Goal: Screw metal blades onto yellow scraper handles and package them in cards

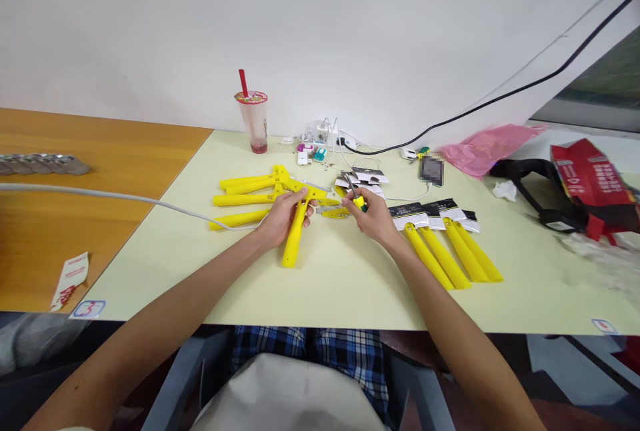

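Clamped in the left hand (284, 214) is a yellow handle (295, 239); a screwdriver (356, 195) is gripped by the right hand (376, 219), above the table (340, 284).

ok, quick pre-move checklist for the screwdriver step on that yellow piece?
1. Left hand grips the yellow handled part on the table: ok.
2. Right hand holds the screwdriver, tip toward the part's head: ok.
3. Tip seated in a screw: cannot tell, too small to see.
4. White cable runs under the left wrist, close to the work: not ok.
5. Finished-looking yellow parts behind the left hand, apart from it: ok.
6. Packaged yellow handles lie beside the right forearm, nearly touching: cannot tell if they touch.
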Available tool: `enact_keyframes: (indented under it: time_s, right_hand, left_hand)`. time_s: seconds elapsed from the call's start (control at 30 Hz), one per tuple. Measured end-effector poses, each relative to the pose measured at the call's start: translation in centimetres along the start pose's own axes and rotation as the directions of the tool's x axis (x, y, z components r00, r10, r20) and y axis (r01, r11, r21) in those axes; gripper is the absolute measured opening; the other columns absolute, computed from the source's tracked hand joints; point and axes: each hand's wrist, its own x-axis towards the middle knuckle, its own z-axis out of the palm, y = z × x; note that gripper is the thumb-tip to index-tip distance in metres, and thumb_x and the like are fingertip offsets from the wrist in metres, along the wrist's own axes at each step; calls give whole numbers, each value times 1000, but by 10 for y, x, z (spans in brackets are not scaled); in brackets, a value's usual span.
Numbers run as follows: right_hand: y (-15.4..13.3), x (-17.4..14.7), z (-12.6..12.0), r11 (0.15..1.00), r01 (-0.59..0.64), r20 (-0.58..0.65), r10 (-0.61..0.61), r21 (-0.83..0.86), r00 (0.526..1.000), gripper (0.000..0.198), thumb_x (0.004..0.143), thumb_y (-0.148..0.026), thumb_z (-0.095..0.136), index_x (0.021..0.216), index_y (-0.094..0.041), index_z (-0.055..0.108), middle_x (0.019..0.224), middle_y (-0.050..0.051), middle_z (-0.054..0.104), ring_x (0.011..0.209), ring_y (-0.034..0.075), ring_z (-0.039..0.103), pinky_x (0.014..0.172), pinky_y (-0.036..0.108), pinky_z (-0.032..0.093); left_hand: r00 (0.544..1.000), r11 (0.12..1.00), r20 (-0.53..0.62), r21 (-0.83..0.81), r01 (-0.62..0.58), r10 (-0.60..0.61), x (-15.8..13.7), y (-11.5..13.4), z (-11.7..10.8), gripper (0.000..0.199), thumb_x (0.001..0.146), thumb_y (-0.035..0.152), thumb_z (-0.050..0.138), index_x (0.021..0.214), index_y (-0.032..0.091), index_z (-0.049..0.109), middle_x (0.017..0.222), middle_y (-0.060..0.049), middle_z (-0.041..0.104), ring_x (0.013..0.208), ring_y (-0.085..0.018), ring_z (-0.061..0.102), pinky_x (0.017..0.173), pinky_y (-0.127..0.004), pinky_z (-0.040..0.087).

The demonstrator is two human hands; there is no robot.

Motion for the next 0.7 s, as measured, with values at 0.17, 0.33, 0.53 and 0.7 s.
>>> enact_keyframes:
  time_s: [0.17,0.33,0.53,0.7]
  right_hand:
    - [-5,-1,-3,984,46,-76,-33,175,997,42,89,-65,76,95,-25,68,80,-2,64,41,10,48,38,29,43]
    - [-11,-3,-6,967,56,-48,-45,248,998,42,87,-65,79,95,-24,71,82,0,68,41,9,47,37,28,39]
    - [-18,-11,-5,985,82,99,-97,150,990,37,91,-61,76,93,-24,76,95,2,74,49,11,52,44,29,42]
    - [-21,-13,-5,961,274,160,-268,-19,950,28,99,-51,71,91,-25,78,96,4,77,86,22,67,77,34,51]
  left_hand:
    - [991,993,94,78,85,-92,-6,-12,4,34,89,43,86,87,14,69,84,-9,70,61,-13,59,45,-24,50]
    - [971,969,156,197,150,-182,-16,-21,13,38,85,47,88,84,12,74,85,-14,74,61,-16,62,45,-27,53]
    - [959,936,200,326,130,-203,-22,-23,19,36,87,46,87,81,12,77,77,-12,73,57,-16,63,48,-28,55]
    - [964,907,181,408,105,-193,-23,-23,21,30,92,40,82,81,13,76,73,-11,73,52,-15,64,48,-27,55]
